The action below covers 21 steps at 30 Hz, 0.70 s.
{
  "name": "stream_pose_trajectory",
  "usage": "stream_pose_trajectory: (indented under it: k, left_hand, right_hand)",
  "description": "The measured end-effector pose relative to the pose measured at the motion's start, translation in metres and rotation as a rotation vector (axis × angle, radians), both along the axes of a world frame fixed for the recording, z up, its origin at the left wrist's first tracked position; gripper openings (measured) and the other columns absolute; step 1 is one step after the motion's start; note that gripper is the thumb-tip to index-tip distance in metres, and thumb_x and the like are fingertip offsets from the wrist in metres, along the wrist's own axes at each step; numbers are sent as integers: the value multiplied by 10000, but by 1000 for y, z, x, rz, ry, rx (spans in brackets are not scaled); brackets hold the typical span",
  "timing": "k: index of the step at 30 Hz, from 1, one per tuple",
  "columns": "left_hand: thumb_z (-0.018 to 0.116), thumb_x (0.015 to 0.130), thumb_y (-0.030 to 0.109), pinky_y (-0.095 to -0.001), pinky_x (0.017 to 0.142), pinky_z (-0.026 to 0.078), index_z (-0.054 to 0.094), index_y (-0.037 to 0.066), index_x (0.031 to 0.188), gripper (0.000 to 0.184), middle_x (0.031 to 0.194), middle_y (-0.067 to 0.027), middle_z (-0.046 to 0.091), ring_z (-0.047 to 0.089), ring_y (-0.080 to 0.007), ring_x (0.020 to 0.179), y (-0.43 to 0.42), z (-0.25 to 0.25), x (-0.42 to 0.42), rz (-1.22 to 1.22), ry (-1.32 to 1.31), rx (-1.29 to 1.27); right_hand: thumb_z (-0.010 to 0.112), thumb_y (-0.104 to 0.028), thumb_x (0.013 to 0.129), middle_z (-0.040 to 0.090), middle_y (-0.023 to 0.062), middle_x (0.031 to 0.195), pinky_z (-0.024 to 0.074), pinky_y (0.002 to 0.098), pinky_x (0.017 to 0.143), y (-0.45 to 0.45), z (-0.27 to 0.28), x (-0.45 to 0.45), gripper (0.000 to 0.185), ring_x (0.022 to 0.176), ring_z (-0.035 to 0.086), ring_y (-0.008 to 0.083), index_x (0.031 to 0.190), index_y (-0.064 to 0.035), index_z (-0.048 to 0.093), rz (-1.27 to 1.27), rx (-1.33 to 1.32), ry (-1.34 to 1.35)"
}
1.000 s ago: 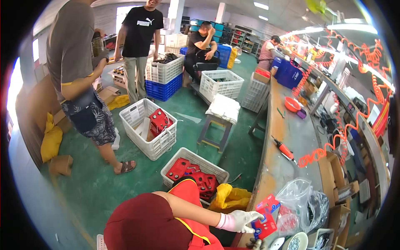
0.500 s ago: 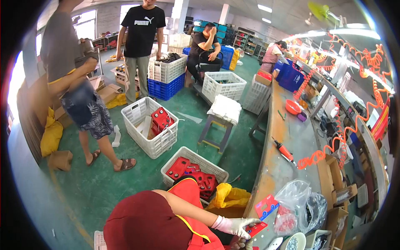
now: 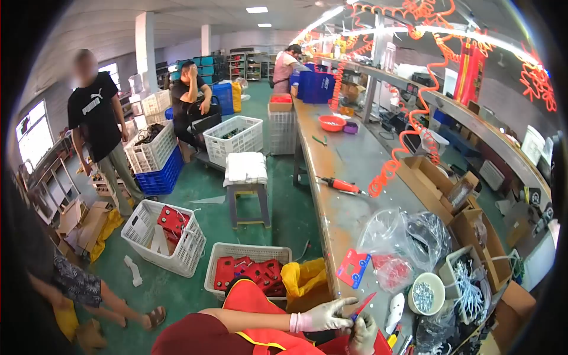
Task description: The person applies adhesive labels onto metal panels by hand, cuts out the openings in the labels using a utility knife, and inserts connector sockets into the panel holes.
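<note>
My left hand (image 3: pixel 324 316), in a white glove with a pink cuff, pinches a thin red card (image 3: pixel 365 302) over the edge of the workbench. The card is turned nearly edge-on, with a bit of blue low down. My right hand (image 3: pixel 364 336), also gloved, is closed around its lower end; some of its fingers are hidden. A similar red and blue card (image 3: pixel 354 268) lies flat on the bench just beyond them. Right of my hands lies a white oblong part (image 3: pixel 394 312), beside a yellow-handled tool (image 3: pixel 393 338).
On the bench (image 3: pixel 337 204) are clear plastic bags (image 3: pixel 387 231), a bowl of screws (image 3: pixel 425 296) and a red power screwdriver (image 3: pixel 340 184). Left of it stand a crate of red parts (image 3: pixel 283 251), a yellow sack (image 3: pixel 306 278) and a stool (image 3: pixel 248 198). Several people are nearby.
My view has swung toward the bench. The card in my hands has tilted from showing its printed face to nearly edge-on. The person in patterned shorts now appears lower at the left edge.
</note>
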<state>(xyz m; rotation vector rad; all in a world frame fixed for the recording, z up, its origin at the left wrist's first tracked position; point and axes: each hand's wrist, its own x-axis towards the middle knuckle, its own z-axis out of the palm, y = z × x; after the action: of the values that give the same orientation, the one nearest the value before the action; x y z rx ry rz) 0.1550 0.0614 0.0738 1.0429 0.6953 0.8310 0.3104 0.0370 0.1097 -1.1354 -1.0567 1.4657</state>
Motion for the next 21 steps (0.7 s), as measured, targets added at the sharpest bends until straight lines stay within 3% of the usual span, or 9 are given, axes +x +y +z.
stream_pose_trajectory:
  k: [1,4,7,9,12,14,16,18,21]
  left_hand:
    - [649,824,115,-256,763,484,369,50,1317,571,1019,-41,548,564,-89,839,0,1,1,44,90,75]
    - [651,806,52,-231,734,480,496,51,1038,279,887,-4,557,549,-72,817,1,-2,3,209,238,391]
    - [593,818,-28,-228,630,526,496,14,977,191,865,-54,598,635,-108,727,-2,16,-1,177,52,132]
    - [601,798,-37,-231,642,522,554,1,960,173,900,-56,604,631,-105,739,-6,14,-6,249,244,429]
    - [595,787,-53,-219,616,500,575,-5,931,153,927,-64,610,609,-92,705,1,12,-13,395,428,774]
    - [579,805,-48,-207,595,476,570,11,888,103,887,-55,608,583,-85,669,4,7,-17,567,327,507]
    - [530,862,17,-191,544,443,541,43,913,58,841,-34,593,536,-61,627,16,10,-30,680,92,67]
    - [483,917,98,-186,485,405,508,74,947,46,771,-6,558,496,-50,589,34,3,-54,807,152,-75]
    - [464,948,180,-189,467,403,496,100,941,86,716,11,520,483,-62,565,60,-17,-87,984,-185,-122]
  right_hand:
    - [568,-257,861,538,16,704,413,220,535,15,-46,10,225,586,503,96,836,-36,529,22,117,99]
    - [567,-235,876,524,3,766,420,258,616,16,-45,14,226,719,469,81,880,-9,551,56,167,-46]
    - [528,-186,880,501,5,733,403,242,567,12,-26,10,161,654,461,75,893,-26,530,143,76,-83]
    - [513,-183,888,504,11,705,401,228,541,13,-29,11,162,606,477,85,934,-27,520,229,66,-68]
    - [517,-198,890,513,20,689,401,221,524,14,-24,4,179,574,473,81,932,-24,510,226,-21,167]
    - [512,-204,899,513,15,685,404,220,518,14,-27,4,185,562,475,80,938,-23,510,87,-110,142]
    - [495,-196,913,521,25,682,411,237,515,23,-25,14,192,559,490,107,981,-18,508,40,-133,59]
    - [475,-184,916,509,19,674,396,229,502,31,-23,26,178,544,474,98,980,-21,504,-69,-68,-45]
    - [472,-179,913,493,7,669,381,211,496,53,-35,49,145,527,450,83,897,-40,511,-229,-65,-104]
